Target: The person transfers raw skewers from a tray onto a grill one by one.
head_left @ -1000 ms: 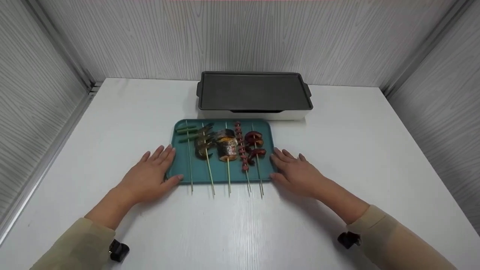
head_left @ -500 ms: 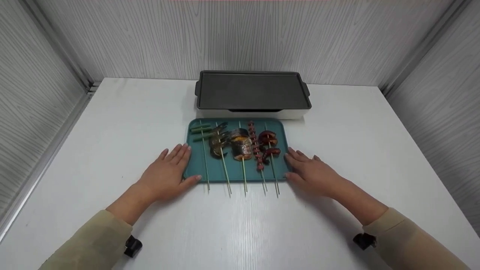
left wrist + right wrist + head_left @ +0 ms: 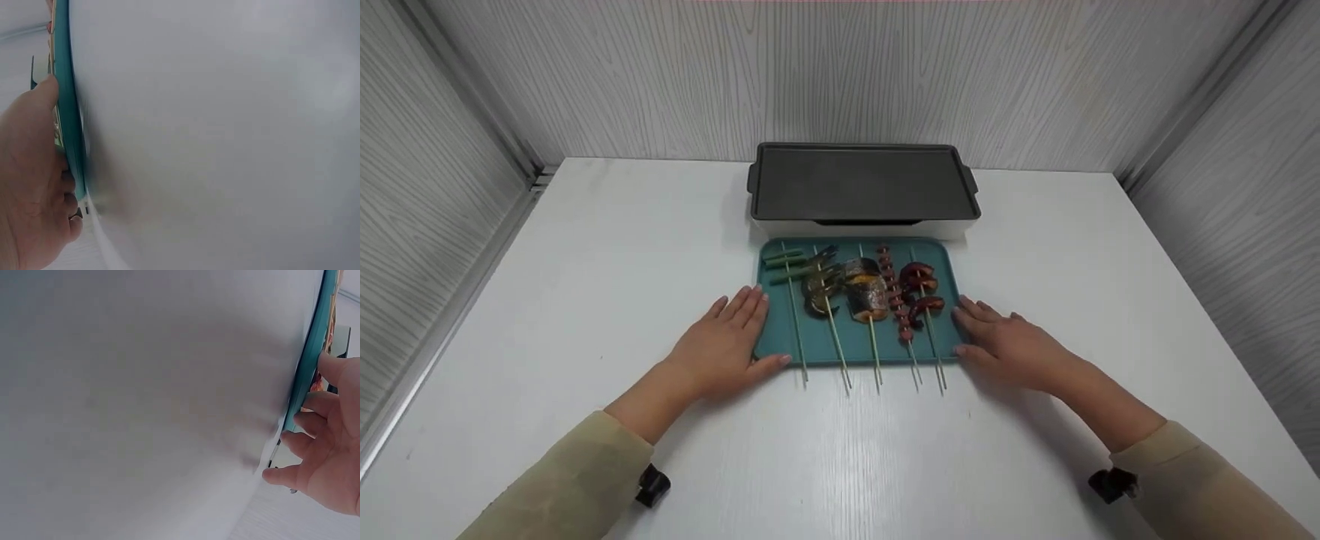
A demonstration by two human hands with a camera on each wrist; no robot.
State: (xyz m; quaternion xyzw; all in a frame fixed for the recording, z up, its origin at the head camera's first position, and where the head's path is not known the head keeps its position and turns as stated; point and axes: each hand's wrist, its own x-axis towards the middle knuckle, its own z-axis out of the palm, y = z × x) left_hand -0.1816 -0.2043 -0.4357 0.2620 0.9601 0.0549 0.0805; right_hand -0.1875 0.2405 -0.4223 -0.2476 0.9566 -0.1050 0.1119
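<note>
A teal tray (image 3: 772, 337) lies flat on the table in front of the black griddle. My left hand (image 3: 724, 349) touches its left side with straight fingers, thumb at the front corner. On the opposite side, my right hand (image 3: 1009, 349) presses the tray's edge, fingers extended. Five kinds show on the sticks: green stalks (image 3: 785, 260), a shrimp-like piece (image 3: 819, 289), fish chunks (image 3: 867, 296), small reddish pieces (image 3: 894, 292) and dark red curled pieces (image 3: 919, 279). Stick ends overhang the front rim. Both wrist views show fingertips against the tray's side.
A black griddle plate (image 3: 866, 184) on a white base (image 3: 780, 229) stands just behind the tray, near the back wall (image 3: 840, 75). The white table (image 3: 840, 450) extends to both sides and toward me. Grey wood-grain panels enclose it left and right.
The tray with its skewers has slid to the right along the table, with both hands moving along at its sides. The griddle stays in place on the table.
</note>
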